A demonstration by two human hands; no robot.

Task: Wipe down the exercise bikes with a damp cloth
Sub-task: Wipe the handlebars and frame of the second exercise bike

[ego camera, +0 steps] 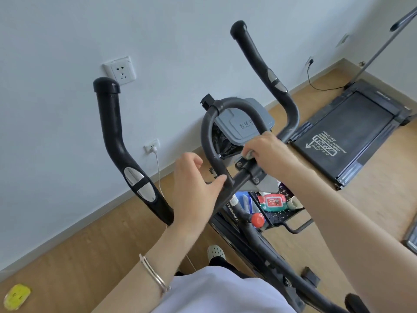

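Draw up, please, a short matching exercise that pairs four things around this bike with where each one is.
Things:
1. cloth
2. bin
3. treadmill
4. wipes pack

Places:
A. flat on the floor, far right
B. on the black rack
C. held in the right hand
D. by the wall, behind the loop bar

Pairs: 1-C, 2-D, 3-A, 4-B
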